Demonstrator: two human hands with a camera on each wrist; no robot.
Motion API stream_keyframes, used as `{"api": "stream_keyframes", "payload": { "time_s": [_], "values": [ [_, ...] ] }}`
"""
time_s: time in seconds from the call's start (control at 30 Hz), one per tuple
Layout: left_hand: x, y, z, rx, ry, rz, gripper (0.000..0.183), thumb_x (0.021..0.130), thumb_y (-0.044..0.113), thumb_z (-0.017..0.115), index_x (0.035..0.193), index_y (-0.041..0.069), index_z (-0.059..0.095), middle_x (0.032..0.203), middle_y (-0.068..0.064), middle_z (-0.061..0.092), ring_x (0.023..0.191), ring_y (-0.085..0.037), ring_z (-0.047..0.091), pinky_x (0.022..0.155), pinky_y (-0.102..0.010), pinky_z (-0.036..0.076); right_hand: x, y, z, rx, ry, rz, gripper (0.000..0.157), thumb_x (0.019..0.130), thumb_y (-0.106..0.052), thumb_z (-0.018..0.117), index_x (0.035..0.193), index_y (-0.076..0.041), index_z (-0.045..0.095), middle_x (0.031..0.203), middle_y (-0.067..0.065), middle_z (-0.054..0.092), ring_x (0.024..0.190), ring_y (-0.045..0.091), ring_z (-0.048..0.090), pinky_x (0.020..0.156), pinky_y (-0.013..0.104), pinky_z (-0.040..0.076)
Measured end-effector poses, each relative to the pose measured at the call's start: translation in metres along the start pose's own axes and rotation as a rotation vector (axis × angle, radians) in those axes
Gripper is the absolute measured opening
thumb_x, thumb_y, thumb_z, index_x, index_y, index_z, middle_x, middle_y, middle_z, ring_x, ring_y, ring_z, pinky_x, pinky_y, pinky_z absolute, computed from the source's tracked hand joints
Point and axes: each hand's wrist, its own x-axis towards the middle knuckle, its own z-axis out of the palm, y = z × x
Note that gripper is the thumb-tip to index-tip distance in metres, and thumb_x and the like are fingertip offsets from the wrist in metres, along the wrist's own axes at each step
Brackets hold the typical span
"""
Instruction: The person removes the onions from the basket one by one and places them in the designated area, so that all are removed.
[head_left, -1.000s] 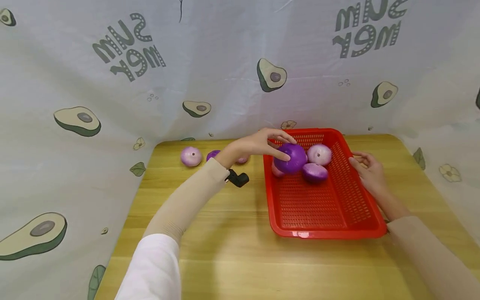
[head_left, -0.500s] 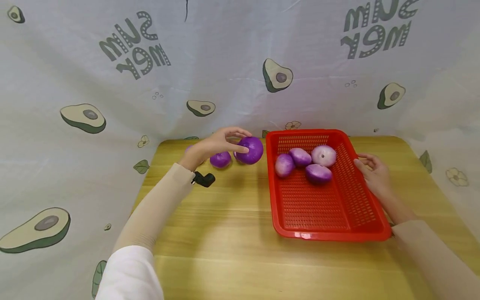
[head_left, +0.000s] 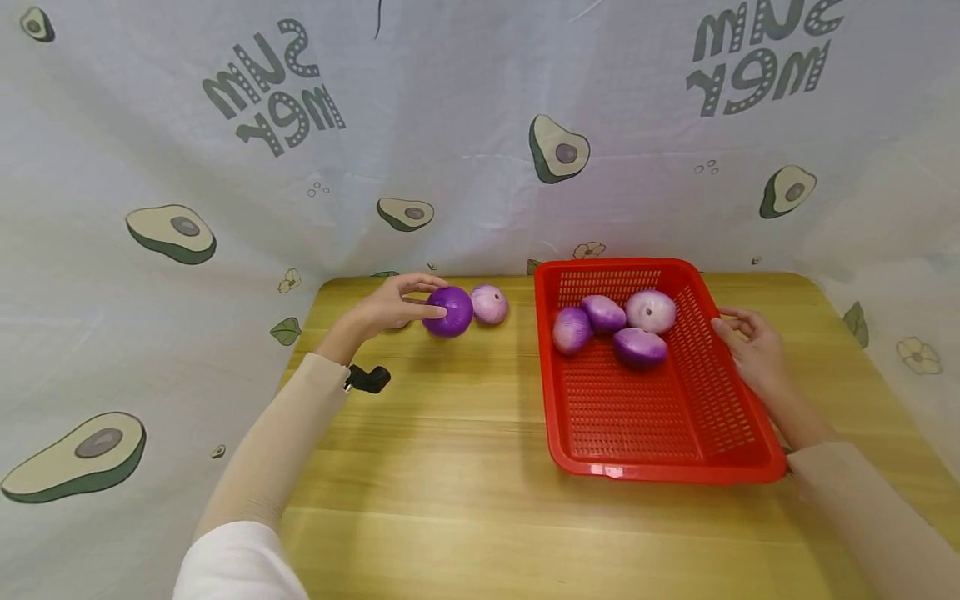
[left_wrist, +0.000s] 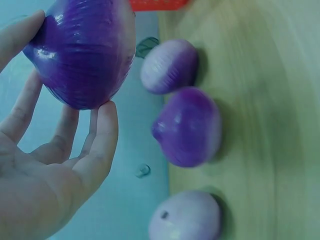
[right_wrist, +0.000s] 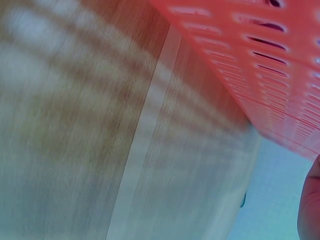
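Observation:
My left hand (head_left: 392, 305) holds a deep purple onion (head_left: 448, 312) between thumb and fingertips, over the far left of the table. In the left wrist view this onion (left_wrist: 85, 55) is raised, its pointed end toward my palm. Below it on the table lie a two-tone onion (left_wrist: 170, 66), a purple one (left_wrist: 189, 127) and a pale one (left_wrist: 185, 217); the head view hides the purple one behind the held onion. My right hand (head_left: 757, 354) grips the right rim of a red plastic basket (head_left: 660, 473), thumb over the edge. Only a bit of finger (right_wrist: 311, 205) shows in the right wrist view.
Several onions (head_left: 640, 347) lie in the far half of the basket, which stands on the wooden table (head_left: 450, 500). A printed curtain (head_left: 465, 167) hangs right behind the table's far edge. A black wrist camera (head_left: 367, 379) sticks out from the left wrist.
My left hand has carried the purple onion from over the basket leftward to the onions on the table. The right hand stays on the rim, and the head view has shifted slightly.

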Motion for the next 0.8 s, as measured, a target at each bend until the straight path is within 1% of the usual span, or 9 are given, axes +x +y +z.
{"api": "stream_keyframes", "payload": {
  "time_s": [0.07,0.17,0.3,0.37,0.47,0.6,0.7,0.8],
  "values": [
    [-0.003,-0.011,-0.003,-0.029,0.016,-0.029,0.052,0.086,0.019,0.08,0.134,0.013,0.06,0.146,-0.014,0.048,0.134,-0.035,0.043,0.107,-0.054,0.039,0.0,0.001,0.0,0.022,-0.001,0.002,0.02,0.1,-0.012,0.06,0.116,-0.024,0.06,0.089,-0.014,0.065,0.068,0.001,0.065,0.056,0.016,0.053],
    [-0.008,-0.025,-0.007,-0.061,0.03,-0.06,0.054,0.087,0.019,0.08,0.136,0.01,0.058,0.146,-0.016,0.046,0.133,-0.036,0.044,0.107,-0.054,0.041,-0.001,0.001,0.0,0.01,0.002,0.003,0.02,0.1,-0.012,0.06,0.116,-0.025,0.061,0.089,-0.015,0.065,0.068,0.001,0.065,0.057,0.016,0.053],
    [-0.016,-0.04,-0.012,-0.086,0.048,-0.061,0.054,0.088,0.016,0.078,0.136,0.006,0.057,0.147,-0.016,0.042,0.136,-0.037,0.041,0.107,-0.049,0.042,-0.002,-0.001,0.001,-0.034,0.003,0.003,0.019,0.101,-0.014,0.06,0.116,-0.026,0.06,0.089,-0.017,0.065,0.068,0.0,0.065,0.057,0.016,0.053],
    [-0.018,-0.046,-0.015,-0.095,0.057,-0.063,0.053,0.089,0.015,0.077,0.136,0.005,0.056,0.148,-0.016,0.041,0.137,-0.037,0.039,0.107,-0.049,0.042,-0.002,0.0,0.001,-0.027,0.005,0.002,0.019,0.101,-0.014,0.06,0.115,-0.026,0.061,0.088,-0.017,0.065,0.068,0.0,0.064,0.057,0.015,0.053],
    [-0.02,-0.055,-0.018,-0.106,0.068,-0.08,0.055,0.089,0.013,0.077,0.138,0.003,0.055,0.148,-0.019,0.042,0.138,-0.036,0.038,0.109,-0.049,0.04,0.0,0.004,-0.001,0.019,0.012,0.008,0.019,0.1,-0.013,0.061,0.114,-0.026,0.063,0.087,-0.017,0.066,0.069,0.0,0.063,0.058,0.014,0.052],
    [-0.022,-0.065,-0.022,-0.069,0.083,-0.113,0.063,0.088,0.018,0.078,0.144,0.004,0.051,0.148,-0.018,0.043,0.137,-0.036,0.037,0.11,-0.05,0.038,-0.001,0.005,-0.003,0.068,0.027,0.029,0.019,0.099,-0.014,0.063,0.114,-0.026,0.065,0.086,-0.017,0.067,0.07,0.0,0.063,0.059,0.013,0.051],
    [-0.025,-0.068,-0.024,-0.043,0.093,-0.123,0.067,0.088,0.022,0.078,0.146,0.005,0.049,0.148,-0.018,0.042,0.137,-0.037,0.037,0.11,-0.051,0.038,-0.001,0.005,-0.003,0.109,0.024,0.051,0.02,0.099,-0.013,0.063,0.115,-0.025,0.066,0.085,-0.014,0.068,0.072,0.001,0.063,0.059,0.014,0.052],
    [-0.028,-0.07,-0.026,-0.034,0.108,-0.132,0.065,0.088,0.023,0.079,0.144,0.007,0.052,0.148,-0.017,0.043,0.138,-0.036,0.036,0.11,-0.051,0.038,-0.002,0.004,-0.004,0.162,0.009,0.071,0.02,0.099,-0.012,0.063,0.116,-0.023,0.066,0.086,-0.011,0.068,0.072,0.003,0.064,0.06,0.015,0.053]
  ]
}}
